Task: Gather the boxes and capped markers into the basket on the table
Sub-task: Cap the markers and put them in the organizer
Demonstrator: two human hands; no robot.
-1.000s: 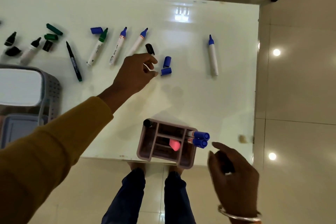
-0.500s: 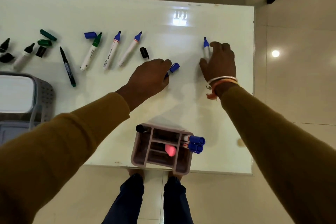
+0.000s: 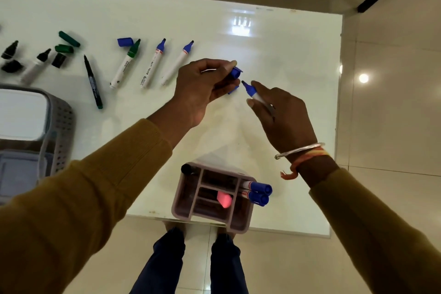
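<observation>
My left hand (image 3: 202,88) pinches a blue cap (image 3: 235,72) above the white table (image 3: 286,55), and a second blue cap (image 3: 233,90) peeks from under its fingers. My right hand (image 3: 284,114) grips an uncapped blue marker (image 3: 253,91), its tip pointing at the cap a short gap away. A pink compartment basket (image 3: 191,212) stands at the table's near edge with two capped blue markers (image 3: 259,194), a black marker (image 3: 187,169) and a pink item (image 3: 223,199) in it.
Uncapped markers lie in a row at the left: green (image 3: 125,64), two blue (image 3: 154,63), a thin dark pen (image 3: 93,82), black ones (image 3: 35,67). Loose green caps (image 3: 68,42), a blue cap (image 3: 125,42) and black caps lie among them. A grey perforated basket (image 3: 60,126) holds a white box at far left.
My right hand picked the blue marker up from the table's right side and brought it toward the middle. My left hand lifted blue caps off the table and turned one toward the marker tip.
</observation>
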